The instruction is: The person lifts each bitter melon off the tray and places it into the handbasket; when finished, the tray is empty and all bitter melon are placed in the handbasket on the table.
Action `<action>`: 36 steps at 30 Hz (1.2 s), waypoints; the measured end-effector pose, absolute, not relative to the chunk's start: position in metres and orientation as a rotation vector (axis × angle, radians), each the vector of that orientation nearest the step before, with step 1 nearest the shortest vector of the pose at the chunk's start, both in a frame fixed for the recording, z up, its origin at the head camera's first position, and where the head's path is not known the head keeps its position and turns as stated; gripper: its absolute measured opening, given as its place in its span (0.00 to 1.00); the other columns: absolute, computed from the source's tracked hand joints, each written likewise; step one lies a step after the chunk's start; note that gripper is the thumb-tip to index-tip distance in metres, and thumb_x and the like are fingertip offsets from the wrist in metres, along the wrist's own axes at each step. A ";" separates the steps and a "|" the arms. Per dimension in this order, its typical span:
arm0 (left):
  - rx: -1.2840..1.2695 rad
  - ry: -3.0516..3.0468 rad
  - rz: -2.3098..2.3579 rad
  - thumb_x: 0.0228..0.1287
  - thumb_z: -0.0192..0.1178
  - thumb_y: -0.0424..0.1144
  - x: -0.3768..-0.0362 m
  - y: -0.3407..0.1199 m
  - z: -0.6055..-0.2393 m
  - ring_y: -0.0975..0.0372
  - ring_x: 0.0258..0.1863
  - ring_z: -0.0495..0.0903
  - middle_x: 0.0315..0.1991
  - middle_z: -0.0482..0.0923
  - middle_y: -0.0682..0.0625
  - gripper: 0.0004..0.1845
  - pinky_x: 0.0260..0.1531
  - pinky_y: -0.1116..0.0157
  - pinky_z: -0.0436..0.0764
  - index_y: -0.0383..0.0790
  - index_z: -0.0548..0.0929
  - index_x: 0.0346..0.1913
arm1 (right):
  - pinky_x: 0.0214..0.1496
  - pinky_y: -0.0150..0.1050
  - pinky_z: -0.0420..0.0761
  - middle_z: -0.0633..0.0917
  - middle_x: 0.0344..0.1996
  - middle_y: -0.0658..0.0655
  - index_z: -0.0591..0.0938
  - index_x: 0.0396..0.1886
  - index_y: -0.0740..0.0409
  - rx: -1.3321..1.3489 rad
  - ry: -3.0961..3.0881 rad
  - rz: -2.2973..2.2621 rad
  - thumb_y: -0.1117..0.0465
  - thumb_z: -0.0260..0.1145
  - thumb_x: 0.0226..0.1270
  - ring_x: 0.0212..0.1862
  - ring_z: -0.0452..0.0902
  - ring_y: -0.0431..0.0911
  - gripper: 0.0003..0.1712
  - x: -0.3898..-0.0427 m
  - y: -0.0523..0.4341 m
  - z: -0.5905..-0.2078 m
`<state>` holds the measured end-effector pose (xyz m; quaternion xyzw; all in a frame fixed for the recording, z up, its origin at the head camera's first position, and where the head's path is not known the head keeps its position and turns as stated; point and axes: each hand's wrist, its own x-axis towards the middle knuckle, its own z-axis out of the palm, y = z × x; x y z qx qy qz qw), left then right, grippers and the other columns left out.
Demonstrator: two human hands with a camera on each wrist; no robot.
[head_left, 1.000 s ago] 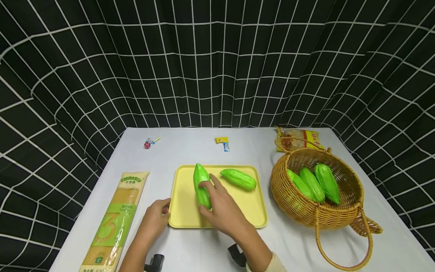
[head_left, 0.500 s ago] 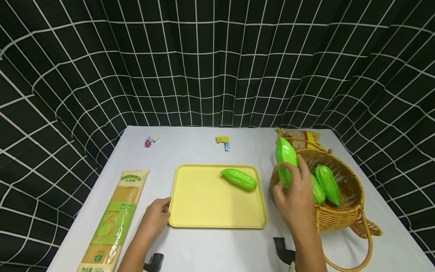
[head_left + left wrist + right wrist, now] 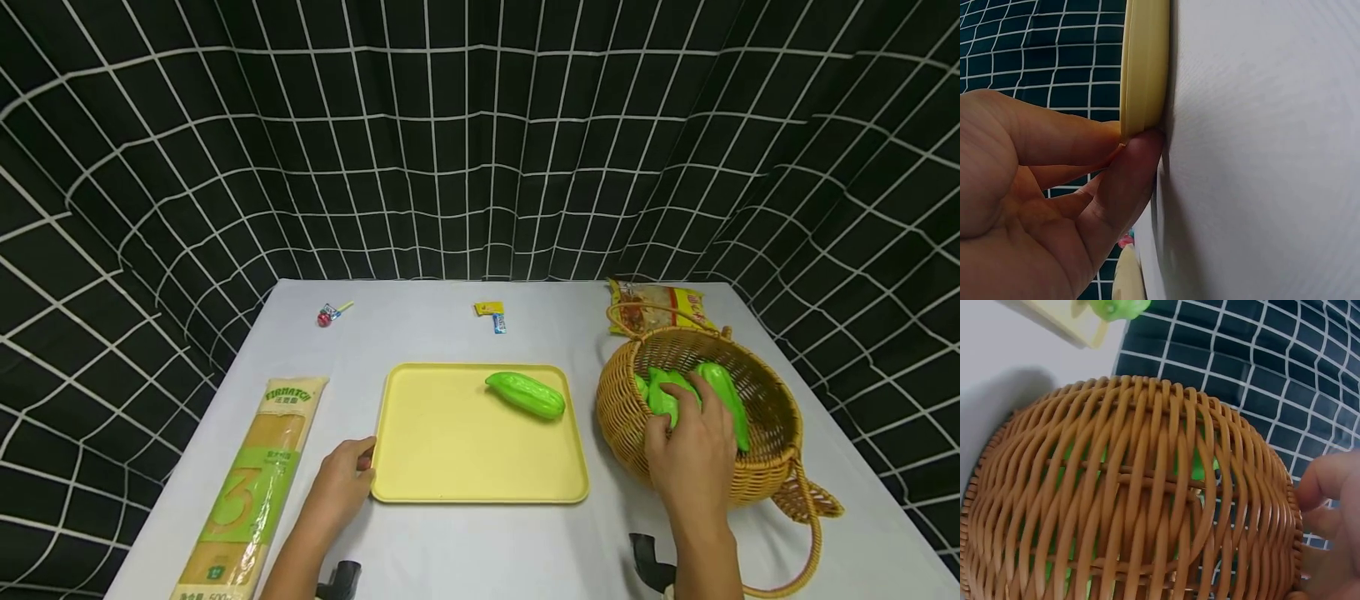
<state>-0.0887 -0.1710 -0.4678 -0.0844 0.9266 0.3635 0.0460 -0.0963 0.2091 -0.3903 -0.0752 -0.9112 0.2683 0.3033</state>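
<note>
Right hand [image 3: 693, 454] carried gourd [image 3: 663, 393] into basket [image 3: 772, 467]; pointing away

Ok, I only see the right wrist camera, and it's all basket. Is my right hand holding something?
Observer: Yes. In the head view the right hand reaches into the wicker basket and holds a green gourd.
Operator: How many are on the tray?
Observer: One, a lone gourd lying on the yellow tray.
Operator: And my other hand?
Observer: The left hand pinches the tray's near left edge.
</note>
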 end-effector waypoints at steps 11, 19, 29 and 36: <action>-0.251 2.837 1.117 0.58 0.60 0.22 -0.090 -0.172 -0.468 0.54 0.45 0.79 0.50 0.79 0.39 0.25 0.44 0.55 0.80 0.24 0.74 0.60 | 0.54 0.58 0.70 0.77 0.56 0.68 0.81 0.46 0.69 0.251 -2.234 0.765 0.79 0.59 0.52 0.56 0.70 0.65 0.19 -0.112 0.176 -0.393; -0.273 2.835 1.128 0.58 0.60 0.22 -0.089 -0.172 -0.469 0.53 0.45 0.80 0.50 0.79 0.39 0.25 0.45 0.55 0.81 0.25 0.75 0.60 | 0.54 0.56 0.79 0.75 0.59 0.64 0.74 0.60 0.58 0.540 -2.716 0.628 0.65 0.68 0.61 0.61 0.72 0.61 0.27 -0.139 0.134 -0.414; -0.255 2.836 1.107 0.56 0.61 0.22 -0.087 -0.172 -0.470 0.55 0.43 0.80 0.48 0.80 0.41 0.25 0.44 0.55 0.81 0.25 0.75 0.59 | 0.55 0.61 0.77 0.70 0.61 0.75 0.63 0.71 0.61 0.443 -3.122 0.556 0.62 0.66 0.64 0.60 0.70 0.68 0.37 -0.156 0.135 -0.440; -0.194 2.850 1.130 0.56 0.61 0.22 -0.087 -0.175 -0.468 0.54 0.43 0.80 0.47 0.80 0.39 0.24 0.44 0.55 0.81 0.24 0.76 0.59 | 0.45 0.54 0.82 0.74 0.56 0.72 0.64 0.69 0.59 0.411 -3.107 0.584 0.68 0.59 0.70 0.51 0.77 0.63 0.29 -0.159 0.133 -0.442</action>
